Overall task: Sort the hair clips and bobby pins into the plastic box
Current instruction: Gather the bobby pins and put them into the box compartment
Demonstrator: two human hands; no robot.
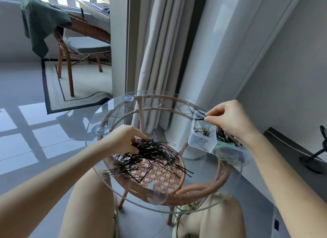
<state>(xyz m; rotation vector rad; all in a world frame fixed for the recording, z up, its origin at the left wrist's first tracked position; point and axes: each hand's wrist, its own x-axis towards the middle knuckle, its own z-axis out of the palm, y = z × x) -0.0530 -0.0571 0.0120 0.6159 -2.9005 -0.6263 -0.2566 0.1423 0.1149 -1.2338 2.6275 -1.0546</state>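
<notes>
Head view, looking down at a round glass tabletop [203,172] set on a rattan frame [169,196], with my knees below it.

A loose pile of bobby pins [154,154], black and tangled, lies on the glass at centre-left. My left hand [122,140] rests at the pile's far-left edge, thumb and fingers curled in and pinching some of the pins.

At the right edge of the glass stands the clear plastic box [200,145], divided into compartments. One holds a few thin brownish pins. The one beside it, partly hidden by my wrist, holds hair clips [225,146], green and dark.

My right hand [230,120] hovers over the box, thumb and forefinger closed on a small bunch of bobby pins [197,116]. The bunch fans out to the left, above the box's far corner.

I judge this to be mid-sort: one bunch about to be dropped, and most of the black pins not yet in the box. The next move calls for lowering the bunch over the right compartment and letting go cleanly, so no pins snag the walls or spill onto the glass. I cannot tell which compartment is meant for them.
</notes>
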